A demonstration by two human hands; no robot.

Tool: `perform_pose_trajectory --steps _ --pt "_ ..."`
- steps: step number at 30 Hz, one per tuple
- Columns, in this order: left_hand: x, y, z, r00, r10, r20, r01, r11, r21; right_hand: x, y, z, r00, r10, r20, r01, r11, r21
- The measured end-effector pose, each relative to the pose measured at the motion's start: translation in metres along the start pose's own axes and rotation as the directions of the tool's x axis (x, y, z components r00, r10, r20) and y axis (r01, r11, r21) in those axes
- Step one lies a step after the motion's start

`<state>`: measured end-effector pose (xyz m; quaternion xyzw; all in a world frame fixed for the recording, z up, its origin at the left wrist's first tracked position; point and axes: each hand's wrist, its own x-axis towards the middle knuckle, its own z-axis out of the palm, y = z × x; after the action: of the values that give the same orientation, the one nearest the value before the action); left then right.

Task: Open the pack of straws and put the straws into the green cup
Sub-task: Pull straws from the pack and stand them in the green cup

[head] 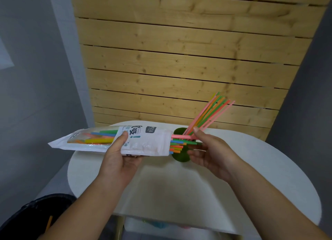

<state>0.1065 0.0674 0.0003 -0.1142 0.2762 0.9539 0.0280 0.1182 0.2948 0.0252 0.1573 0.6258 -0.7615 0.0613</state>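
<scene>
"Holding the pack of straws (147, 142) level over the white table (179, 195), why?"

"So nothing slides out. The left hand (118, 155) grips it mid-length, thumb on top, with the opened mouth pointing straight at the green cup (180, 158) just beside it."

"And the other hand?"

"The right hand (210, 150) pinches a couple of pink straws (181, 137) between thumb and fingers, right at the mouth, where the coloured ends (177, 146) stick out and are easy to catch."

"Anything in the cup yet?"

"A standing bunch (210, 112), leaning right against the rim. Plenty remain in the pack, so I'd judge it partway done."
</scene>
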Motion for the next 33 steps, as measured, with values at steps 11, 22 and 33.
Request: perform_pose_trajectory --steps 11,22,33 --pt "-0.004 0.000 0.004 1.000 0.000 0.003 0.000 1.000 -0.002 -0.001 0.024 0.033 0.988 -0.157 0.014 0.145 0.942 0.302" --pt "-0.003 -0.002 0.003 1.000 -0.015 -0.006 0.015 0.999 -0.051 -0.001 0.007 0.031 0.973 -0.161 -0.165 0.220 0.862 0.456" --pt "0.001 -0.004 -0.002 0.999 -0.022 -0.028 0.021 0.998 -0.054 0.000 -0.001 0.020 0.917 -0.301 -0.261 0.363 0.901 0.237"
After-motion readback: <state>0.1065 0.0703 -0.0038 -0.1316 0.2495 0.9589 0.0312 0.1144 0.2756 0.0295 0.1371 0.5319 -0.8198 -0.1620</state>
